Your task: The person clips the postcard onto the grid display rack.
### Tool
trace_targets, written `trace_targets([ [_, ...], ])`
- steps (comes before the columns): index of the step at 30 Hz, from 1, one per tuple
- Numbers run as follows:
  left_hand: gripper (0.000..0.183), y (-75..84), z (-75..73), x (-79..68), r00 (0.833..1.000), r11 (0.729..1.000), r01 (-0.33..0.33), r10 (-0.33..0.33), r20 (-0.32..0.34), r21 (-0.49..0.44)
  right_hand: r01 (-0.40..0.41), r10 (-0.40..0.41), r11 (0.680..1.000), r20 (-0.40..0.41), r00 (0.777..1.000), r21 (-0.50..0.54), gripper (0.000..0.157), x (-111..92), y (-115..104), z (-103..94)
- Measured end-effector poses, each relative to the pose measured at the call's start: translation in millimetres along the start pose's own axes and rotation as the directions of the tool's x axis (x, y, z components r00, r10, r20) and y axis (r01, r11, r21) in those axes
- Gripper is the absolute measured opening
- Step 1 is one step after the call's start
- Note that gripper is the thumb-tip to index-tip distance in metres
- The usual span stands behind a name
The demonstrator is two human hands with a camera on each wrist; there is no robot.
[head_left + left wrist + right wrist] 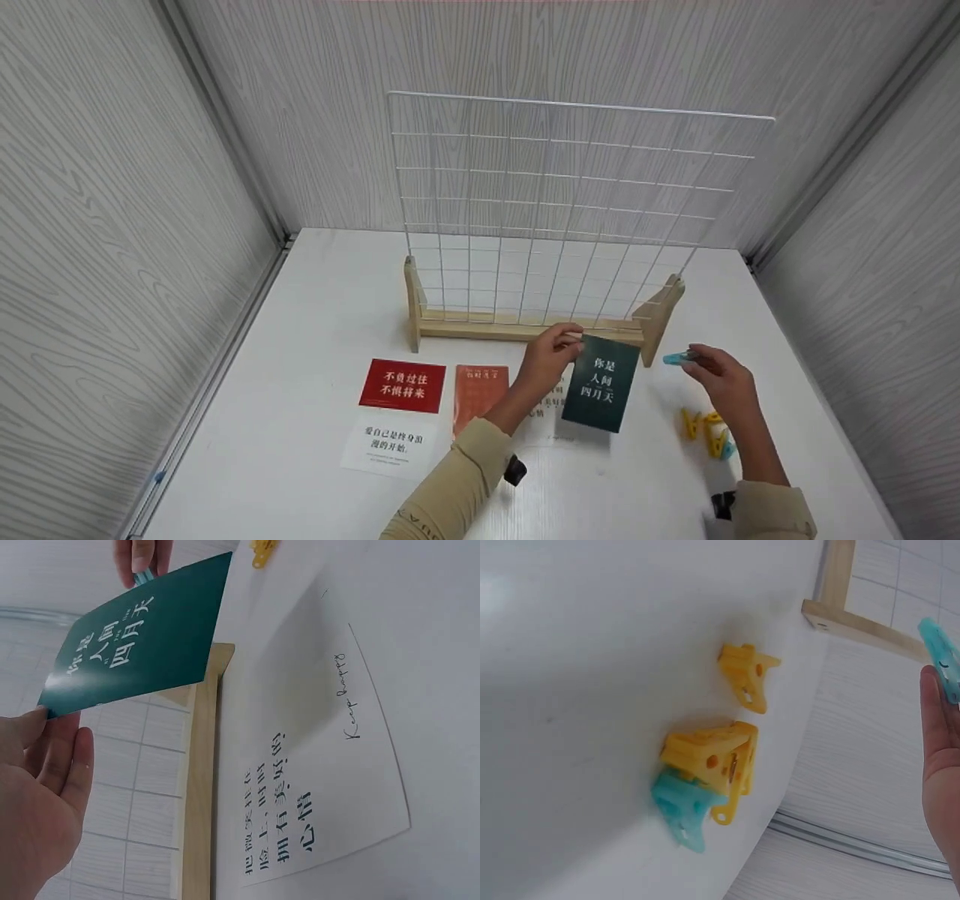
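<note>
My left hand (546, 358) pinches a dark green card (602, 384) with white characters by its upper left corner, above the table. In the left wrist view the thumb lies on the face of the green card (146, 634), with the fingers behind it. Right of the card, my right hand (721, 377) pinches a light blue clip (679, 358) between thumb and fingers. The right wrist view shows this clip (943, 658) at its edge. Behind the card stands a white wire grid (555, 202) on a wooden base (480, 328).
A red card (403, 385), a white card (386, 447) and an orange card (480, 390) lie left of the hands. Another white card (337, 787) lies below the held card. Yellow clips (691, 424) and a blue clip (684, 808) lie by my right forearm.
</note>
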State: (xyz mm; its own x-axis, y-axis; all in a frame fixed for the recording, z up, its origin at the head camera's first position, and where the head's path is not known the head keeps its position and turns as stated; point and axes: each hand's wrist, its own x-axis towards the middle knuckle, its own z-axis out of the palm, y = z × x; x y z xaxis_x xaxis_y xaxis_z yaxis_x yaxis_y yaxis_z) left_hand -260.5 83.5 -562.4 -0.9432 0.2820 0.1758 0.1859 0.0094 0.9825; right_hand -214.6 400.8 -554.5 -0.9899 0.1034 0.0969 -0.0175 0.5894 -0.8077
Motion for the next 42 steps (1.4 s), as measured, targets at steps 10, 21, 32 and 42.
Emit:
trace_targets([
  [10,0.025,3.8,-17.5,-11.1,0.998,1.0,-0.021,0.02,-0.053,-0.014,0.066,-0.067,0.997,0.034,0.997,0.026,0.045,4,-30,9.3],
  [21,0.026,7.4,-30.3,-21.5,0.997,1.0,0.017,-0.016,-0.079,0.008,0.269,-0.27,0.961,0.006,0.963,0.065,0.033,2,-56,24.2],
  [32,0.025,9.1,-39.5,-28.0,0.994,1.0,0.012,-0.012,-0.112,-0.001,0.173,-0.18,0.971,0.028,0.983,0.164,0.048,-1,-82,32.2],
  [42,0.023,11.7,-40.8,-33.1,0.992,1.0,0.025,-0.026,-0.124,-0.014,0.207,-0.212,0.943,-0.01,0.977,0.259,0.04,-2,-92,41.0],
])
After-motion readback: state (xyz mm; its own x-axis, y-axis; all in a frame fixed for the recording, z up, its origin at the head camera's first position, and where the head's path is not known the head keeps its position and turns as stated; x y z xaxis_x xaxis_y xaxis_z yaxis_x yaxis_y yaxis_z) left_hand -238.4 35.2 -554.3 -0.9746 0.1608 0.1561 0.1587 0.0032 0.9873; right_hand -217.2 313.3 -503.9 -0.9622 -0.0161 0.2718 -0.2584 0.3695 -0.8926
